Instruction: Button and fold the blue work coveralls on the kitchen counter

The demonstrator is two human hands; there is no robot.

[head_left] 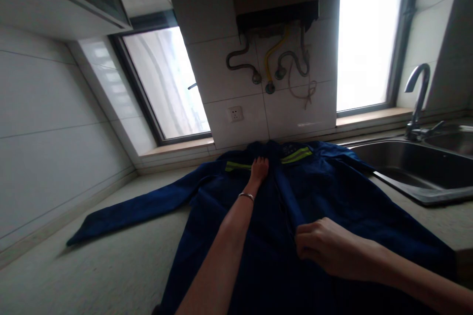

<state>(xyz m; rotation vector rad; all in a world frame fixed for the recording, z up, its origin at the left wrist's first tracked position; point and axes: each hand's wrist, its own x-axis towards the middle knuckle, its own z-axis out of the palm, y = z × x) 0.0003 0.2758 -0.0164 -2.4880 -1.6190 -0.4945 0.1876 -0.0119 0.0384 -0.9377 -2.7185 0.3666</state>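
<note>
A dark blue work jacket (332, 197) with yellow-green reflective strips lies spread flat on the counter, collar toward the wall, one sleeve (129, 211) stretched out to the left. My left hand (258, 170) reaches far forward and presses on the chest near the collar; a thin bracelet circles that wrist. My right hand (321, 246) is closer to me, fingers closed on the jacket's front edge near the middle opening.
A steel sink (417, 170) with a curved faucet (417, 98) sits at the right, next to the jacket. Behind are a tiled wall with a socket (235, 114), a water heater with hoses (273, 59), and two bright windows. Pale countertop (111, 270) extends at the left.
</note>
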